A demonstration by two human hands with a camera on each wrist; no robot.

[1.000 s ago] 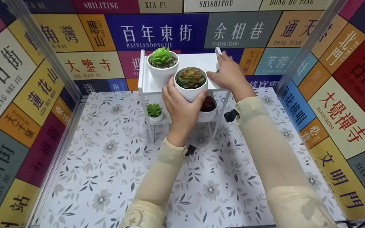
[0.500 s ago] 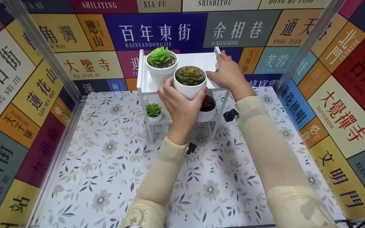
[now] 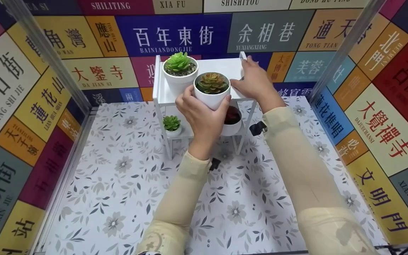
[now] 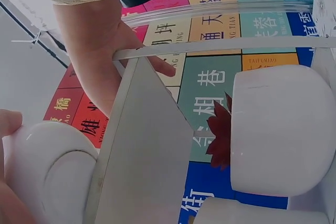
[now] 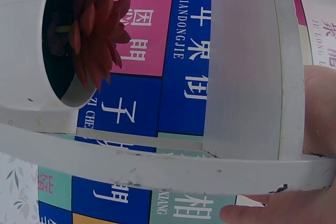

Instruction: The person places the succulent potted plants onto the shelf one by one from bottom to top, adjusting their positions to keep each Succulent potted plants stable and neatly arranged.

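My left hand (image 3: 204,120) grips a white pot (image 3: 211,100) holding a brownish-green succulent, at the front of the white two-tier rack's top shelf (image 3: 221,65). In the left wrist view this pot (image 4: 50,177) appears beside the shelf board (image 4: 147,156); whether it touches the board is hard to tell. My right hand (image 3: 255,79) holds the rack's right upper side, thumb inside and fingers outside the rail. A bright green succulent in a larger white pot (image 3: 181,81) stands on the top shelf's left, close by the held pot.
On the lower shelf, a small green succulent (image 3: 172,124) sits at left. A rounded white pot (image 3: 233,128) with a dark red plant (image 5: 100,30) sits at right. Sign-patterned panels (image 3: 175,33) surround the flower-printed surface (image 3: 119,191).
My left hand has shifted the held pot slightly backward and left, toward the green succulent's pot. My right hand keeps its hold on the rack.
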